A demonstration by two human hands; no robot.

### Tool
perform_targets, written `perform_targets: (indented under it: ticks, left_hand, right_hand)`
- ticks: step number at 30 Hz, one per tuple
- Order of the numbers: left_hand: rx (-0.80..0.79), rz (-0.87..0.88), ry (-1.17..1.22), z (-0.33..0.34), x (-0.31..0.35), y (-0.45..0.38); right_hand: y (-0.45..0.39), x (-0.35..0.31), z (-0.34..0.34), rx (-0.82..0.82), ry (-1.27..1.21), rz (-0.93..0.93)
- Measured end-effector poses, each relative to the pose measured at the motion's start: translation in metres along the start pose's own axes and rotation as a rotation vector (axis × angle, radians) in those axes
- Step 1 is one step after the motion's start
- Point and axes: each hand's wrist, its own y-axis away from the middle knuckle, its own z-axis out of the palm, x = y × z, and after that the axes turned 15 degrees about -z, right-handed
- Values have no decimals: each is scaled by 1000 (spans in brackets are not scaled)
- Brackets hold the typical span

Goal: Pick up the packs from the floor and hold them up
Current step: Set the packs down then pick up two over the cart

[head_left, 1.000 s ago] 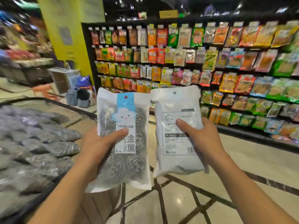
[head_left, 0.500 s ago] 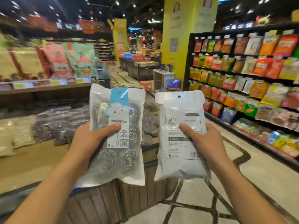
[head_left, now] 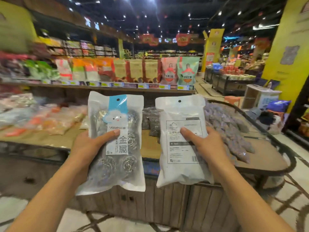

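I hold two packs of steel wool scourers upright in front of me. The left pack (head_left: 115, 163) faces me with its front: a clear window on silver scourers and a blue and white label with a cloud face. My left hand (head_left: 90, 146) grips its left edge, thumb pressed across the label. The right pack (head_left: 180, 131) shows its plain white back with printed text and a barcode. My right hand (head_left: 205, 144) grips its right edge, thumb lying on the print. The packs stand side by side with a narrow gap between them.
A wooden display table (head_left: 260, 161) stands right behind the packs, piled with dark bagged goods (head_left: 229, 124) and lighter bags at the left. A shelf of large pouches (head_left: 170, 71) rises beyond it. An aisle with an orange stool (head_left: 232, 99) runs at the right, by a yellow pillar (head_left: 287, 47).
The view has swung left, from the wall of hanging snack packs to the display table and aisle. Both hands keep the same grip on the packs, held slightly farther apart.
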Motion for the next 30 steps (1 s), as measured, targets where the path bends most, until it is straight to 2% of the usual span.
perform_targets:
  ticks: [6, 18, 30]
  left_hand:
    - [114, 27, 73, -115, 12, 5]
    - [350, 27, 183, -363, 5, 0]
    - [631, -32, 301, -537, -11, -17]
  right_hand:
    - [-3, -21, 115, -97, -44, -42]
    - [45, -79, 371, -300, -144, -61]
    - [68, -90, 607, -541, -282, -15]
